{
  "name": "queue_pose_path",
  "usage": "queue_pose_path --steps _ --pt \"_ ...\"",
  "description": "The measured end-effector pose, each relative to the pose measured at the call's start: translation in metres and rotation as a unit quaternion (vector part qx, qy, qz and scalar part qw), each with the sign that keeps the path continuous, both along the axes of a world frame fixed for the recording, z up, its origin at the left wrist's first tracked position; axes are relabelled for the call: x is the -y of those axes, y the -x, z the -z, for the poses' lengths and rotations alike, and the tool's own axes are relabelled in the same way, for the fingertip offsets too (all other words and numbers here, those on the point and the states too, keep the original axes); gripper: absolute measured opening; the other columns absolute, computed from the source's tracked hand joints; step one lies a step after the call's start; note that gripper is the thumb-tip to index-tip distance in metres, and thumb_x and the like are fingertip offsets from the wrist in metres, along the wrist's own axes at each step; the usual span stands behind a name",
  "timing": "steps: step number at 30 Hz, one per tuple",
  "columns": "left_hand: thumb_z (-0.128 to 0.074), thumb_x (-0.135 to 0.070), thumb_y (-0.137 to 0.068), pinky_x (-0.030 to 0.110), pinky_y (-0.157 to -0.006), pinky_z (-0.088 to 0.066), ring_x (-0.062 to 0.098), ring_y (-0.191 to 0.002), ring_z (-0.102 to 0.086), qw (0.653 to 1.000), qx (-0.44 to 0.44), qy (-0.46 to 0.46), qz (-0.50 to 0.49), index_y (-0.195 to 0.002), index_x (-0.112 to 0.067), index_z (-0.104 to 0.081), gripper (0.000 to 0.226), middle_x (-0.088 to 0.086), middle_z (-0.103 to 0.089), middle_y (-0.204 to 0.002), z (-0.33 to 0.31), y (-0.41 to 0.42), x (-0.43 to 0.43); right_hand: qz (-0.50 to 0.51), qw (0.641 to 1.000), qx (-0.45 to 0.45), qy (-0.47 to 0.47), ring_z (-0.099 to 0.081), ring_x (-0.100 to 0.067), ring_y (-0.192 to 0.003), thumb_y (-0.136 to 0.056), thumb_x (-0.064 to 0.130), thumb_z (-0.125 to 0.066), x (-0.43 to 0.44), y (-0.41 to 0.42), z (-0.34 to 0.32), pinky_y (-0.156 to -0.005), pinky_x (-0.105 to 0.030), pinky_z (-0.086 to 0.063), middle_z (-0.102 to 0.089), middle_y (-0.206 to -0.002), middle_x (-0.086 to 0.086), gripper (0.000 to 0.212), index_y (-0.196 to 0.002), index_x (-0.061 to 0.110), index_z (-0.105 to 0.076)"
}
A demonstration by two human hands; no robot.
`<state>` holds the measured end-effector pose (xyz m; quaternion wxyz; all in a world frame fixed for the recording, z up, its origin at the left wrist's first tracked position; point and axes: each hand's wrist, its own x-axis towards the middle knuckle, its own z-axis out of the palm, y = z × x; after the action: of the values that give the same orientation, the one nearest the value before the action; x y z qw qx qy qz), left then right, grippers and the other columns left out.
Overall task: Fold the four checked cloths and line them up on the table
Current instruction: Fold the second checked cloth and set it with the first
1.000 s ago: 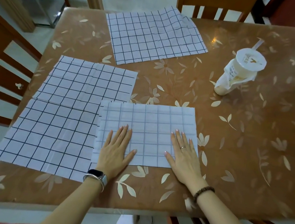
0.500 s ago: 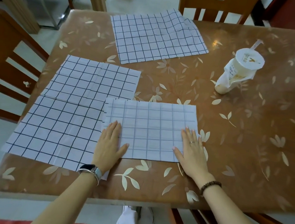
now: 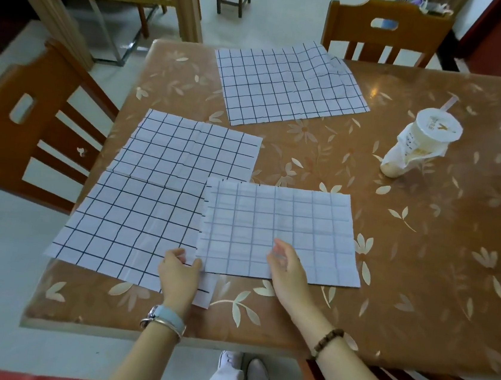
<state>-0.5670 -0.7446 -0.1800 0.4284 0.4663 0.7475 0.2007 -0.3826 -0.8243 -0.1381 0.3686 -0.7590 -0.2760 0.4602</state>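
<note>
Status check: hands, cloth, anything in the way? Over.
Left hand pinches near-left corner of pale cloth; right hand over its near edge, grip unclear. Three other cloths lie flat. Drink cup far right, apart from cloths.

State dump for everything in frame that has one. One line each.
pale cloth: flat, faint side up, unfolded, overlapping near left cloth's edge
near left cloth: flat, unfolded
middle left cloth: flat, unfolded, creased
far cloth: unfolded, rumpled
cup: standing, sealed, straw in, bagged
left hand: seems to pinch pale cloth's near-left corner
right hand: blurred over pale cloth, grip unclear
</note>
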Motion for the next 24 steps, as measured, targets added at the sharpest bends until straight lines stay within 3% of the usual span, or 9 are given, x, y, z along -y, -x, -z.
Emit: queue_pose_path --steps 4,8,11,16,18,21,24 --pt "-0.071 -0.013 -0.085 0.042 -0.091 -0.051 0.031 -0.107 -0.059 0.999 0.026 0.027 -0.013 -0.124 -0.004 -0.053 0.044 0.017 -0.060 -0.119 0.000 0.002 -0.001 0.007 1.000 -0.001 0.022 -0.039 -0.014 -0.137 -0.103 0.027 -0.043 -0.005 0.006 0.002 -0.097 -0.019 -0.030 -0.039 -0.151 -0.001 0.046 -0.147 0.018 -0.037" --pt "-0.073 -0.016 -0.085 0.036 -0.087 -0.049 0.027 -0.104 -0.058 0.998 0.034 0.044 -0.018 -0.125 -0.006 -0.053 0.045 0.012 -0.061 -0.117 -0.004 0.001 -0.002 0.005 0.999 0.028 0.030 -0.043 -0.012 -0.132 -0.102 0.027 -0.043 -0.006 0.006 0.005 -0.097 -0.020 -0.032 -0.041 -0.150 -0.002 0.046 -0.147 0.018 -0.037" --pt "-0.073 -0.015 -0.085 0.031 -0.080 -0.041 0.021 -0.097 -0.054 0.997 0.051 0.060 -0.007 -0.124 -0.008 -0.052 0.045 0.005 -0.060 -0.107 -0.008 0.000 -0.002 0.003 0.999 0.043 0.029 -0.046 -0.005 -0.115 -0.102 0.027 -0.044 -0.007 0.006 0.008 -0.094 -0.019 -0.033 -0.042 -0.149 -0.002 0.046 -0.146 0.017 -0.038" --pt "-0.075 -0.021 -0.084 0.034 -0.078 -0.049 0.023 -0.096 -0.060 0.997 0.047 0.066 0.014 -0.110 -0.007 -0.061 0.033 0.003 -0.064 -0.098 -0.002 0.001 -0.004 0.000 0.998 0.050 0.029 -0.043 -0.002 -0.110 -0.102 0.028 -0.044 -0.007 0.007 0.011 -0.094 -0.019 -0.033 -0.042 -0.149 -0.002 0.045 -0.146 0.018 -0.038" --pt "-0.074 -0.026 -0.084 0.036 -0.070 -0.050 0.027 -0.086 -0.063 0.996 0.035 0.061 0.049 -0.100 -0.004 -0.068 0.028 0.003 -0.065 -0.083 -0.001 0.001 -0.004 0.000 0.998 0.048 0.028 -0.042 -0.001 -0.111 -0.102 0.027 -0.044 -0.008 0.007 0.011 -0.094 -0.018 -0.032 -0.041 -0.149 -0.001 0.046 -0.146 0.017 -0.038" --pt "-0.073 -0.023 -0.086 0.025 -0.053 -0.034 0.023 -0.062 -0.051 0.996 0.039 0.033 0.073 -0.072 -0.012 -0.059 0.023 -0.001 -0.046 -0.062 -0.007 -0.002 -0.001 -0.001 0.999 0.042 0.033 -0.042 -0.001 -0.112 -0.102 0.026 -0.044 -0.010 0.004 0.011 -0.094 -0.018 -0.032 -0.041 -0.150 0.000 0.046 -0.147 0.017 -0.038" --pt "-0.070 -0.017 -0.087 0.013 -0.051 -0.035 0.011 -0.059 -0.045 0.992 0.090 -0.019 0.088 -0.072 -0.012 -0.055 0.022 -0.003 -0.050 -0.063 -0.021 -0.010 0.004 -0.003 0.999 0.032 0.036 -0.041 -0.002 -0.114 -0.102 0.028 -0.043 -0.012 0.002 0.010 -0.097 -0.020 -0.032 -0.039 -0.150 0.001 0.047 -0.148 0.018 -0.036"
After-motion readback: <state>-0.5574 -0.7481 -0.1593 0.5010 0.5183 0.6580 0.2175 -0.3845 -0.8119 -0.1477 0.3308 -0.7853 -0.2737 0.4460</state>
